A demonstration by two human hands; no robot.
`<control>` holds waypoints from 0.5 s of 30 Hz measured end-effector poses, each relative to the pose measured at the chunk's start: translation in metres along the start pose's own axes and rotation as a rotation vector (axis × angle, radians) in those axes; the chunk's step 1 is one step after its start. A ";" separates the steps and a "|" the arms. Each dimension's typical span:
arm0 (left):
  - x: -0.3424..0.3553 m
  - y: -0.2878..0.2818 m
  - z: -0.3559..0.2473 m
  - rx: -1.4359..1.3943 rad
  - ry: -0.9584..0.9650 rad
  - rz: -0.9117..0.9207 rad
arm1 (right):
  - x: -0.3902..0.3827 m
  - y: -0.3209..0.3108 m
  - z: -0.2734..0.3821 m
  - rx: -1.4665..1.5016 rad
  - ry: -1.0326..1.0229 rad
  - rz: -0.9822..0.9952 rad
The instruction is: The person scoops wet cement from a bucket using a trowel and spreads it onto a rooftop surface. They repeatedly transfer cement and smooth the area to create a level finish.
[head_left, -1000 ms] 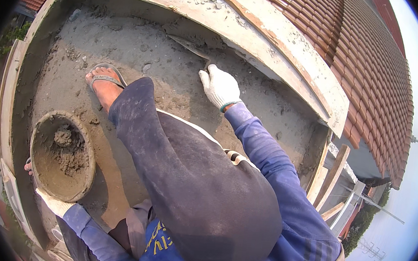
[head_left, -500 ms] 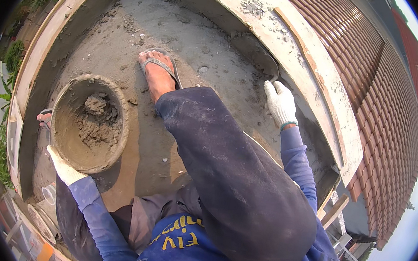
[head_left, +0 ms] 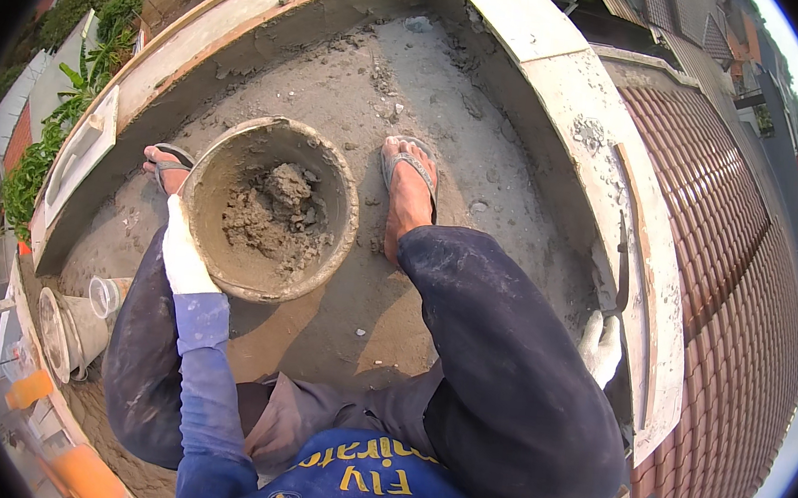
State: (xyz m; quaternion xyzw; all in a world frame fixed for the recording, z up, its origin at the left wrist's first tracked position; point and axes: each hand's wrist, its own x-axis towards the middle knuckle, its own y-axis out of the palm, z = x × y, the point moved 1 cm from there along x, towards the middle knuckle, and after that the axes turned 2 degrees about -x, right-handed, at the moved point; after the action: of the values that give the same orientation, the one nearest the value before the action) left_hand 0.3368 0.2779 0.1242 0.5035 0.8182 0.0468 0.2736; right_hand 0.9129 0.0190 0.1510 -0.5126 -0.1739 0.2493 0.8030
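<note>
The trowel (head_left: 623, 269) is lying just beyond the right hand (head_left: 602, 350) — its long axis running away along the right edge of the floor (head_left: 514, 231) — and that hand is holding its near end. The left hand (head_left: 190, 252) is touching the bucket (head_left: 338, 187); I cannot tell its grip. Lumpy grey mortar (head_left: 274, 210) is filling part of it.
</note>
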 end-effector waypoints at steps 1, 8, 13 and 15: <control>0.007 0.010 0.002 0.028 0.020 0.019 | -0.003 -0.022 0.017 -0.100 -0.080 -0.018; 0.111 0.006 0.033 0.577 0.368 0.298 | 0.039 -0.041 0.207 -0.099 -0.854 0.403; 0.043 0.072 -0.003 0.753 0.464 0.405 | 0.019 0.020 0.323 -0.396 -1.371 0.632; 0.025 0.085 -0.012 0.755 0.486 0.429 | -0.006 0.068 0.342 -0.361 -1.434 0.624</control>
State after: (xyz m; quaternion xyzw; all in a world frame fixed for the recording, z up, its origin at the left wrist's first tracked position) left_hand 0.3900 0.3431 0.1536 0.6989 0.6962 -0.0818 -0.1422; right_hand 0.7096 0.2910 0.2308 -0.3744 -0.5338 0.6991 0.2935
